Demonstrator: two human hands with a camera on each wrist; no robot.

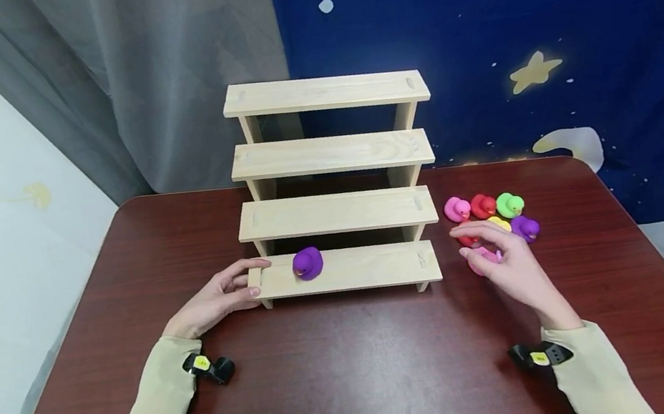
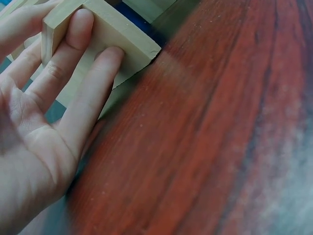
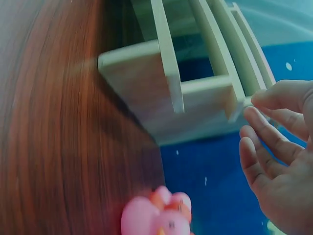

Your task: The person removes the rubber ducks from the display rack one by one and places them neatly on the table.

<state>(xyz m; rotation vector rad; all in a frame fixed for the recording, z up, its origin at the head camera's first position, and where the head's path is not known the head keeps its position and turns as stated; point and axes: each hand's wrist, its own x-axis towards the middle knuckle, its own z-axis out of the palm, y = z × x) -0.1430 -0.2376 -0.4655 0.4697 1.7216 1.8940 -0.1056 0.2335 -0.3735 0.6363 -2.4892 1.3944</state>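
A purple rubber duck (image 1: 307, 263) sits on the lowest step of a pale wooden four-step rack (image 1: 374, 265), left of the step's middle. My left hand (image 1: 222, 298) holds that step's left end; in the left wrist view two fingertips touch the wooden side panel (image 2: 105, 44). To the right, my right hand (image 1: 508, 269) hovers by a group of rubber ducks, with its fingers loosely bent and nothing between them. Partly hidden below it are a pink duck (image 1: 478, 266), a red duck (image 1: 466, 239) and a yellow duck (image 1: 500, 222).
Behind these stand another pink duck (image 1: 456, 209), a red duck (image 1: 483, 205) and a green duck (image 1: 510, 205), with a purple duck (image 1: 526, 228) at their right. Everything rests on a dark red-brown table (image 1: 345, 371). A grey curtain (image 1: 174, 73) and a blue starry cloth (image 1: 470, 11) hang behind.
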